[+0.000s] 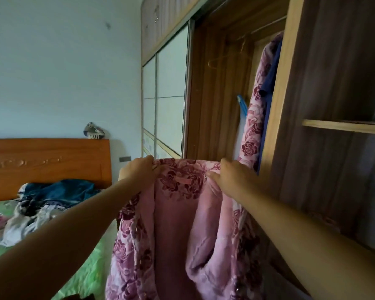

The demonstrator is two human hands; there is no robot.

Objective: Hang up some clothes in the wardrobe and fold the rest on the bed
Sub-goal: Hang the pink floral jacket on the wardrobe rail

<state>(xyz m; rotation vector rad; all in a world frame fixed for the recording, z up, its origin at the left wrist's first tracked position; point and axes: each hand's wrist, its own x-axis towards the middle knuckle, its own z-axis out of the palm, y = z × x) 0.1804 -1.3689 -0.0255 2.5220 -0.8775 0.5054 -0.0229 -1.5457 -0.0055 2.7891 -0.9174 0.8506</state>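
A pink fleece jacket point(182, 217) with dark red roses hangs open in front of me, its plain pink lining facing me. My left hand point(138, 172) grips the top edge at one shoulder and my right hand point(227, 177) pinches the top edge at the other. Straight ahead is the open wardrobe point(212, 100), where an empty thin hanger point(230, 55) dangles from the rail. Beside the hanger hang a matching rose-patterned garment point(256, 109) and a dark blue one point(271, 74). On the bed point(85, 269) with green bedding lies a pile of loose clothes point(41, 204).
White sliding wardrobe doors point(167, 98) stand left of the opening. Wooden open shelves point(342, 126) fill the right side, close to my right arm. An orange wooden headboard point(48, 163) backs the bed, with a small striped item point(93, 131) on top. A blue object point(242, 105) leans inside the wardrobe.
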